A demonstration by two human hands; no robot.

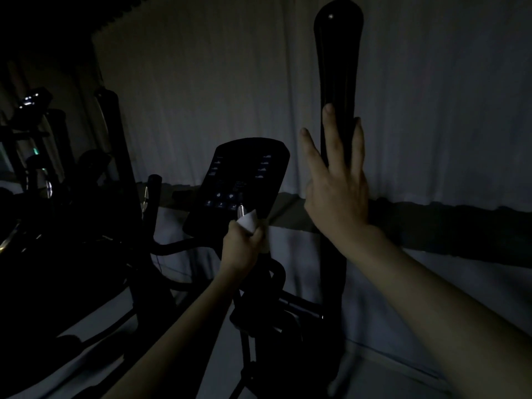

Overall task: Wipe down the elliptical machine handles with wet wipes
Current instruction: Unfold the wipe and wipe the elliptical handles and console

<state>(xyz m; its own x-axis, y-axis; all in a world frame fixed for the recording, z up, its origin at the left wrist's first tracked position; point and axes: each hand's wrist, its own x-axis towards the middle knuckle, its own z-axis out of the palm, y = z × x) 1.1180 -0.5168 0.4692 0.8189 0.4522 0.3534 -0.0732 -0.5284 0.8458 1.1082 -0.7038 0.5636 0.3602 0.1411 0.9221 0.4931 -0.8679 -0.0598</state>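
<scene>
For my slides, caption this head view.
Left hand wipes a lower handle with a wet wipe; right hand rests on the tall handle.

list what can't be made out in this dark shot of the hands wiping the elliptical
- Head view: the handle under the left hand is hidden by the fist and white wipe.
- Console button labels: too small and dim.
- Machines at far left: lost in darkness.
- Right hand lies on the tall handle; its palm contact is hidden.

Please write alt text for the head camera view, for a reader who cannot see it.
In a dim room, the left hand grips a white wet wipe on a low elliptical handle below the console, while the right hand rests open-fingered against the tall black handle.
</scene>
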